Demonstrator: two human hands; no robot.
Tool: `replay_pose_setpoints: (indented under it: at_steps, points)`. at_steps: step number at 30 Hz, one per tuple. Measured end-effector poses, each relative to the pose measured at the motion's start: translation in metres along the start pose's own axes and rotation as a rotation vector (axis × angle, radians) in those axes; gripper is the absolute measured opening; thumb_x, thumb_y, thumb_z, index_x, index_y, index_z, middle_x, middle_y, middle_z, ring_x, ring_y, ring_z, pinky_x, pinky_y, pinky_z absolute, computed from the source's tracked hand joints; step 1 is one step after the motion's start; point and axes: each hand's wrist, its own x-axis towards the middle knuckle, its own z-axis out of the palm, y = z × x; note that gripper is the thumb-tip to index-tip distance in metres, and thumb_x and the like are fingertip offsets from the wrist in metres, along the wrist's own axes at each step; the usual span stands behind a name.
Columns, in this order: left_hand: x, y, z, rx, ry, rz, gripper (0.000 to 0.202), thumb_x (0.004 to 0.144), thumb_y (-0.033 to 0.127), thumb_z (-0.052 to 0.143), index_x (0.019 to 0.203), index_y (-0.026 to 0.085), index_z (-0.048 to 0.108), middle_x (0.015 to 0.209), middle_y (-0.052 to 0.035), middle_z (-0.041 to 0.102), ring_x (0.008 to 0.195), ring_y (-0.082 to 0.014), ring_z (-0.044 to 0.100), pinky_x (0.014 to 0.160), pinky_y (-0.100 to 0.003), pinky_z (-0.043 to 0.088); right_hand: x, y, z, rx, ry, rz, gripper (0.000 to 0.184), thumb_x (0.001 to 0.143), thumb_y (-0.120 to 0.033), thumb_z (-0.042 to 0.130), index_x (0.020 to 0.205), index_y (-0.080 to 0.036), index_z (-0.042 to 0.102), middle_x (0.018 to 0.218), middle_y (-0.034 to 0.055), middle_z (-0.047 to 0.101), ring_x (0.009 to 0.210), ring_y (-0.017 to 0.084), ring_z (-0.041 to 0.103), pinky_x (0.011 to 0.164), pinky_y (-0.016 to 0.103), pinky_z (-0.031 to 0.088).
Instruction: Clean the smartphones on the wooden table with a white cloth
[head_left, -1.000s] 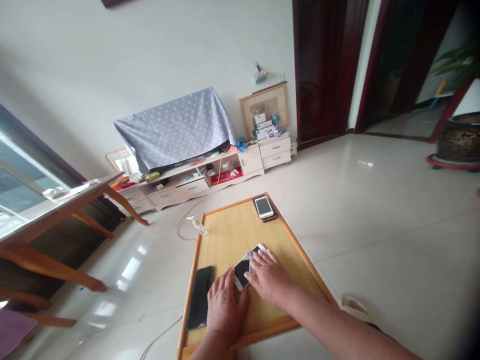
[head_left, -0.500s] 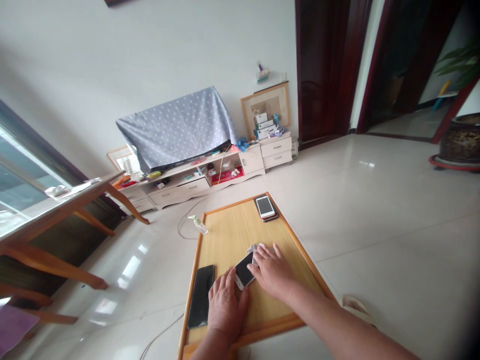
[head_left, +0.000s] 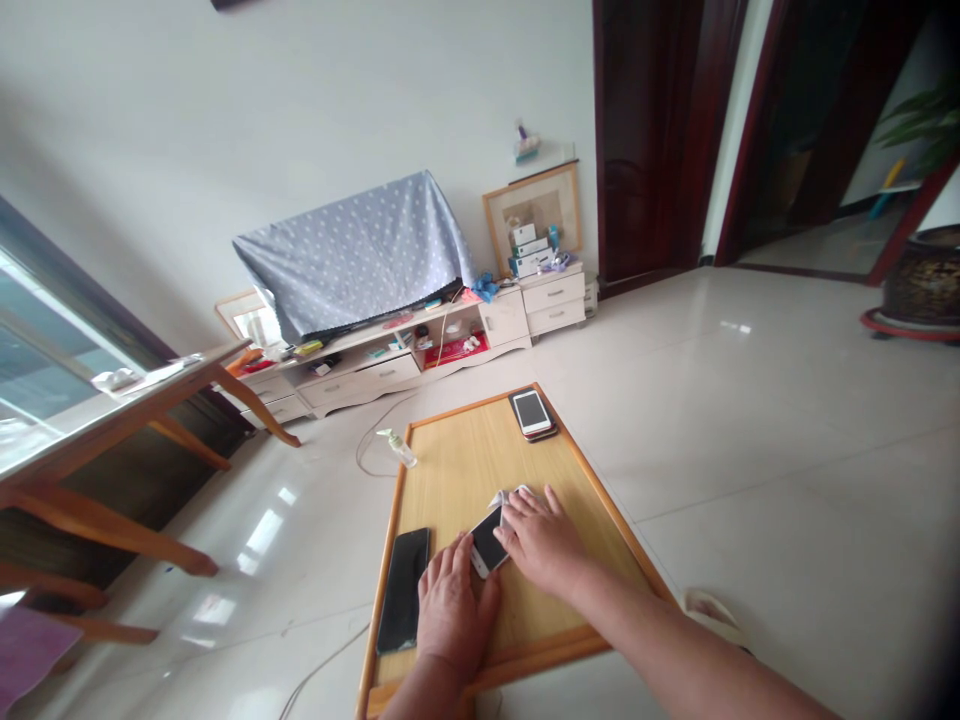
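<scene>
A white smartphone (head_left: 489, 545) with a dark screen lies at a slant on the small wooden table (head_left: 461, 460). My left hand (head_left: 454, 610) steadies its near end, with fingers along one edge and the thumb on the other side. Over its far end my right hand (head_left: 544, 535) presses down a pale cloth (head_left: 500, 497), most of which is hidden under the fingers. To the left of my left hand rests a larger black device (head_left: 403, 590), flat on the table.
At the table's far right corner is a small stack of phones (head_left: 532, 412), a white one on top. A clear pump bottle (head_left: 403, 450) stands by the left edge. Beyond are a low cabinet (head_left: 360, 385), a larger wooden table (head_left: 172, 400) and a potted plant (head_left: 926, 280).
My right hand and the cloth have shifted very slightly on the phone. My left hand keeps its place at the near end, and the other things lie as before.
</scene>
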Motion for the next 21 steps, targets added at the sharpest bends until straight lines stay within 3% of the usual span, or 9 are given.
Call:
replay_pose_setpoints:
  at_steps: [4, 8, 11, 15, 18, 21]
  points:
    - [0.000, 0.000, 0.000, -0.004, -0.003, 0.000, 0.059, 0.090, 0.043, 0.052, 0.146, 0.023, 0.047, 0.150, -0.0076, 0.052, 0.139, -0.0258, 0.043, 0.114, -0.042, 0.031, 0.004, 0.003, 0.004, -0.035, 0.011, 0.058, 0.062, 0.104, -0.053, 0.031, 0.148, -0.013, 0.049, 0.157, 0.0163, 0.042, 0.150, 0.031, 0.030, 0.124, 0.055, 0.005]
    - [0.000, 0.001, 0.000, -0.011, -0.013, -0.007, 0.059, 0.091, 0.044, 0.052, 0.146, 0.023, 0.047, 0.151, -0.0076, 0.051, 0.139, -0.0252, 0.042, 0.116, -0.041, 0.029, -0.010, -0.016, 0.013, 0.015, -0.033, -0.078, 0.066, 0.103, -0.057, 0.031, 0.152, -0.014, 0.045, 0.161, 0.0149, 0.035, 0.152, 0.031, 0.025, 0.125, 0.050, 0.008]
    - [0.000, 0.001, -0.001, -0.011, -0.017, -0.006, 0.058, 0.091, 0.042, 0.051, 0.146, 0.023, 0.047, 0.152, -0.0076, 0.051, 0.140, -0.0248, 0.042, 0.116, -0.041, 0.029, -0.015, -0.021, 0.012, 0.053, -0.062, -0.162, 0.062, 0.105, -0.056, 0.027, 0.150, -0.019, 0.048, 0.159, 0.0124, 0.040, 0.150, 0.028, 0.030, 0.124, 0.051, 0.006]
    - [0.000, 0.001, -0.002, -0.007, -0.011, -0.004, 0.059, 0.091, 0.044, 0.051, 0.147, 0.023, 0.047, 0.151, -0.0075, 0.051, 0.140, -0.0255, 0.042, 0.116, -0.042, 0.030, -0.002, -0.004, 0.003, 0.022, -0.019, -0.042, 0.054, 0.106, -0.051, 0.027, 0.143, -0.024, 0.055, 0.154, 0.0097, 0.048, 0.148, 0.027, 0.034, 0.123, 0.056, 0.002]
    - [0.000, 0.001, -0.001, -0.008, -0.007, -0.009, 0.059, 0.091, 0.042, 0.052, 0.147, 0.024, 0.046, 0.151, -0.0076, 0.052, 0.139, -0.0259, 0.042, 0.116, -0.042, 0.030, 0.010, 0.011, -0.001, -0.019, -0.007, 0.081, 0.052, 0.105, -0.049, 0.029, 0.145, -0.024, 0.053, 0.157, 0.0104, 0.045, 0.148, 0.029, 0.033, 0.122, 0.059, 0.002]
    - [0.000, 0.001, -0.001, -0.010, 0.006, -0.002, 0.059, 0.090, 0.041, 0.052, 0.147, 0.024, 0.047, 0.150, -0.0075, 0.052, 0.139, -0.0259, 0.043, 0.115, -0.042, 0.030, 0.012, 0.012, 0.002, -0.042, 0.008, 0.102, 0.054, 0.104, -0.049, 0.033, 0.147, -0.021, 0.050, 0.159, 0.0124, 0.041, 0.149, 0.031, 0.030, 0.122, 0.059, 0.003]
